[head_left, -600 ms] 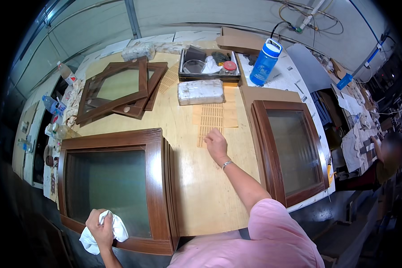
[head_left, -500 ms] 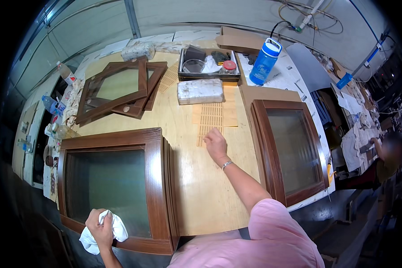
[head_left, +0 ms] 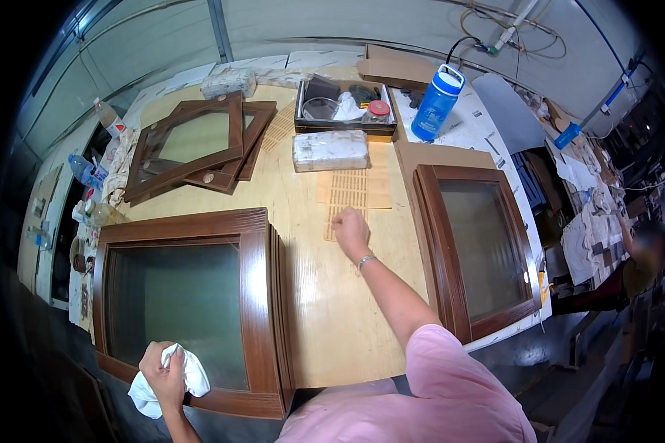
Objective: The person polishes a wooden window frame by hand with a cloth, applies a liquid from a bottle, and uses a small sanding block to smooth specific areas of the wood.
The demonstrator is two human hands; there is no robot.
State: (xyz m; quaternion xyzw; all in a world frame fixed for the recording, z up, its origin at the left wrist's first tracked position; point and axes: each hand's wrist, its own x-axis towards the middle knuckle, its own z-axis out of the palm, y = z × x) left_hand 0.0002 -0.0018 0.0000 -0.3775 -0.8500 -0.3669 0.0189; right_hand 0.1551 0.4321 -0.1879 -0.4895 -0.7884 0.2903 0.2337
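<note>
My left hand (head_left: 159, 371) grips a bunched white cloth (head_left: 196, 372) at the near edge of a stack of brown wooden frames with glass (head_left: 254, 310). Over the lower end of an orange-yellow sheet of small labels (head_left: 349, 189), my right hand (head_left: 352, 230) has its fingers drawn together. Whatever those fingertips pinch, if anything, is too small to make out. Just beyond the sheet lies a block wrapped in whitish material (head_left: 331, 152).
More glazed frames (head_left: 434, 244) lie stacked on the right, and several (head_left: 233, 148) overlap at the back left. A black box of odds and ends (head_left: 380, 130) and a blue bottle (head_left: 436, 107) stand at the back. Another person (head_left: 638, 273) is at far right.
My right hand has shifted slightly left over the label sheet, its fingers drawn in more. My left hand still grips the cloth at the frame's near edge.
</note>
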